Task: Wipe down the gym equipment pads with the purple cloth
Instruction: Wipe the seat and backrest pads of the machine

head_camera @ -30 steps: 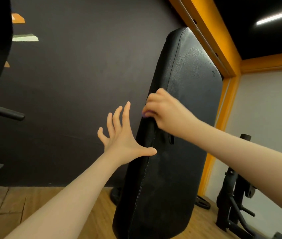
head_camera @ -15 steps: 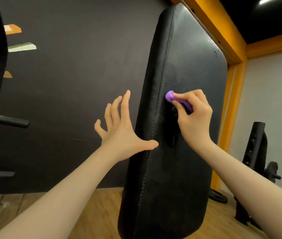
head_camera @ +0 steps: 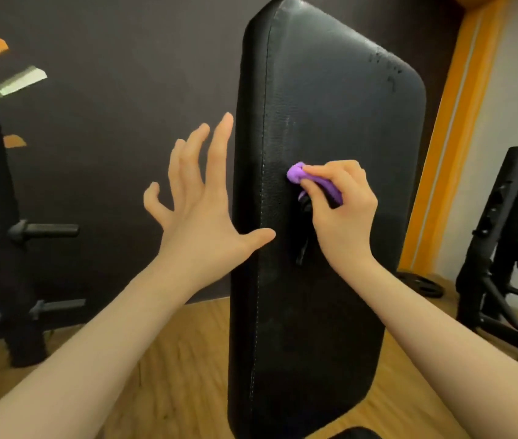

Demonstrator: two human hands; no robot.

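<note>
A tall black padded bench back (head_camera: 330,128) stands upright in the middle of the view, with a stitched seam down its left side. My right hand (head_camera: 343,213) pinches a bunched purple cloth (head_camera: 299,174) and holds it against the pad's face at mid height. Most of the cloth is hidden inside my fingers. My left hand (head_camera: 200,210) is spread with straight fingers beside the pad's left edge, its thumb lying on the pad near the seam.
A black rack with horizontal pegs (head_camera: 45,231) stands at the left against the dark wall. Black gym equipment with a weight plate (head_camera: 501,242) stands at the right on the wooden floor (head_camera: 169,375). An orange frame (head_camera: 451,128) runs behind the pad.
My right hand has moved from the pad's left edge onto its face, and the purple cloth has come into sight. The view has tilted down. My left hand has kept its place.
</note>
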